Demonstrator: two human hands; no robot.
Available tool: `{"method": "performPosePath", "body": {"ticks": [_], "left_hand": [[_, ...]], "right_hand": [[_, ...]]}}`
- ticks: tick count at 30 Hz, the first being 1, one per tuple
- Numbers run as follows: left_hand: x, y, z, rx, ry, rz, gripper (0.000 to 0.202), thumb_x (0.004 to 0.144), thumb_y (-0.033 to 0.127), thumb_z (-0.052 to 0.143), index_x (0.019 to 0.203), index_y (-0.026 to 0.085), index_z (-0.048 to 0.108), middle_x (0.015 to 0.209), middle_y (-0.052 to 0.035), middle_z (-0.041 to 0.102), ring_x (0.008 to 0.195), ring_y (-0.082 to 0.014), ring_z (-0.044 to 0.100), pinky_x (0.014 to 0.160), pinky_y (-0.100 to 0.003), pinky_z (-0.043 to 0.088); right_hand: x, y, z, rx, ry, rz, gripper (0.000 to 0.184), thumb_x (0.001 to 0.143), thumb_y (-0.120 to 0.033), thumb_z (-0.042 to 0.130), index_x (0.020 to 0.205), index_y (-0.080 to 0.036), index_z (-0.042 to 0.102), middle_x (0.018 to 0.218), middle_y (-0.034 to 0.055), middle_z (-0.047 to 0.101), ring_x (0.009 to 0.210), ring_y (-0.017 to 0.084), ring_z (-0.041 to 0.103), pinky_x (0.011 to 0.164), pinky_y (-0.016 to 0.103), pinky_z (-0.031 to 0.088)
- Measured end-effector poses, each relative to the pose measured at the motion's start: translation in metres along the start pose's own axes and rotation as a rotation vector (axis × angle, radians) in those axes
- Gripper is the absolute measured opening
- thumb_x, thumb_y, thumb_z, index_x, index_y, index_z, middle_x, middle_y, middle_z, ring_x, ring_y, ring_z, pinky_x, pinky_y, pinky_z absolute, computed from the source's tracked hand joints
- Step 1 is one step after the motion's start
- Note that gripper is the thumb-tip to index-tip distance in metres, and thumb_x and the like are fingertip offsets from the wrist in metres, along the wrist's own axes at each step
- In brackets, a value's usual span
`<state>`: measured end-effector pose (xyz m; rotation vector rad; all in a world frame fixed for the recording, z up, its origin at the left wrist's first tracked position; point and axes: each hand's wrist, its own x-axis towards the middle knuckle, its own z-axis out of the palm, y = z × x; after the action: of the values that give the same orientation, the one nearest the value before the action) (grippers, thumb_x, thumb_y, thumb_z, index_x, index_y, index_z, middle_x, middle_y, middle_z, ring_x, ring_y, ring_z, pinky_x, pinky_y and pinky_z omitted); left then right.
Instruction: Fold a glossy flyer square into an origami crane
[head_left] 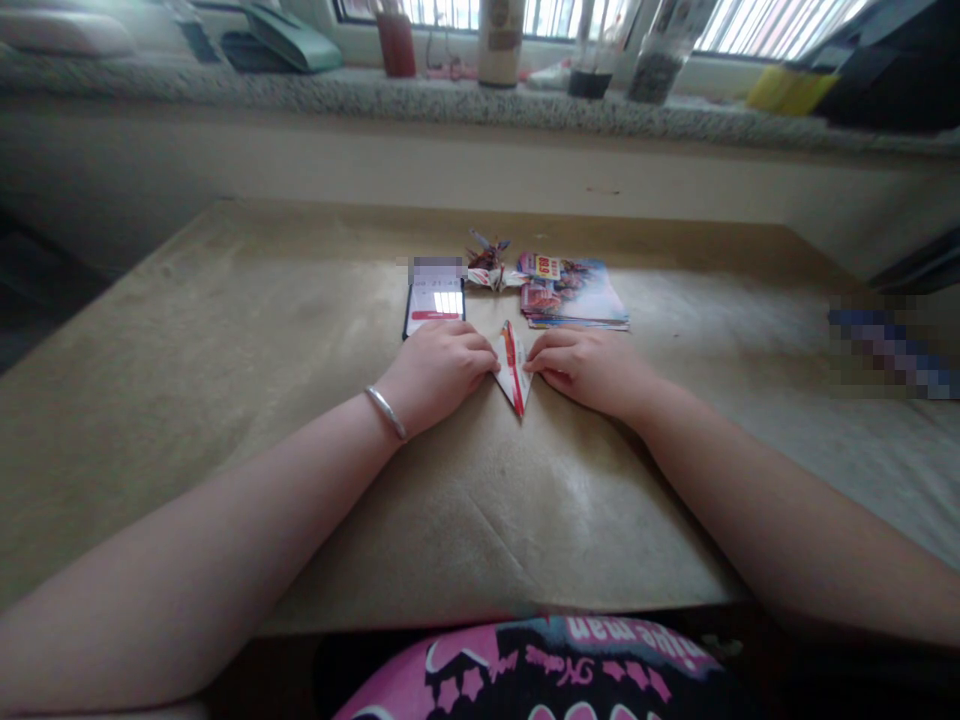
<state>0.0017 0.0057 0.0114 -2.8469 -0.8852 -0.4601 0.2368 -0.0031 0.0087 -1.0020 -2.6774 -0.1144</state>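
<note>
A small folded paper (515,375), white with a red stripe and kite-shaped, lies on the table between my hands with one point toward me. My left hand (442,365), with a silver bangle at the wrist, pinches its left edge. On the opposite edge, my right hand (592,368) grips with thumb and fingers together. Just beyond my left hand lies a phone (437,290) with its screen lit. Folded paper pieces (491,265) sit behind the kite shape, and a stack of printed paper sheets (589,290) rests beyond my right hand.
A tan cover spreads over the table (225,330). At the back, a speckled stone windowsill (412,100) holds a red container (395,42), several jars and a yellow object (791,88). A blurred blue object (892,350) is at the right.
</note>
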Motion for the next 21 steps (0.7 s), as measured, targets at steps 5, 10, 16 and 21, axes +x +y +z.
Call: {"method": "performPosePath", "body": {"ticks": [5,10,16,21], "left_hand": [[-0.001,0.002,-0.005,0.035,-0.048,-0.032,0.026,0.086,0.014,0.048,0.091,0.02,0.073,0.098,-0.0024,0.073,0.088,-0.0186,0.064,0.08,-0.032,0.051],[-0.003,0.004,-0.008,0.024,-0.098,-0.081,0.027,0.085,0.014,0.048,0.092,0.022,0.073,0.102,0.0004,0.073,0.087,-0.0179,0.065,0.077,-0.029,0.051],[-0.004,0.007,-0.007,0.024,-0.082,-0.083,0.023,0.087,0.016,0.048,0.095,0.017,0.07,0.102,-0.0039,0.071,0.09,-0.0197,0.064,0.079,-0.031,0.052],[-0.004,0.01,-0.005,0.01,-0.042,-0.01,0.023,0.089,0.019,0.047,0.097,0.017,0.069,0.099,-0.0062,0.07,0.089,-0.0192,0.063,0.079,-0.031,0.052]], "right_hand": [[-0.003,0.005,-0.002,0.022,-0.001,-0.003,0.024,0.085,-0.015,0.051,0.09,-0.022,0.074,0.1,0.0037,0.071,0.087,0.018,0.064,0.074,0.029,0.046],[-0.006,0.008,-0.001,0.062,-0.006,0.021,0.023,0.082,-0.013,0.051,0.086,-0.022,0.073,0.099,0.0041,0.071,0.087,0.019,0.065,0.076,0.03,0.048],[-0.005,0.003,0.003,0.215,0.068,0.185,0.019,0.082,-0.016,0.051,0.085,-0.019,0.07,0.092,0.0054,0.071,0.088,0.02,0.064,0.08,0.031,0.048],[-0.001,-0.009,0.001,0.236,0.074,0.377,0.026,0.091,-0.034,0.048,0.091,-0.019,0.07,0.09,0.0069,0.071,0.087,0.022,0.061,0.078,0.036,0.046]]}}
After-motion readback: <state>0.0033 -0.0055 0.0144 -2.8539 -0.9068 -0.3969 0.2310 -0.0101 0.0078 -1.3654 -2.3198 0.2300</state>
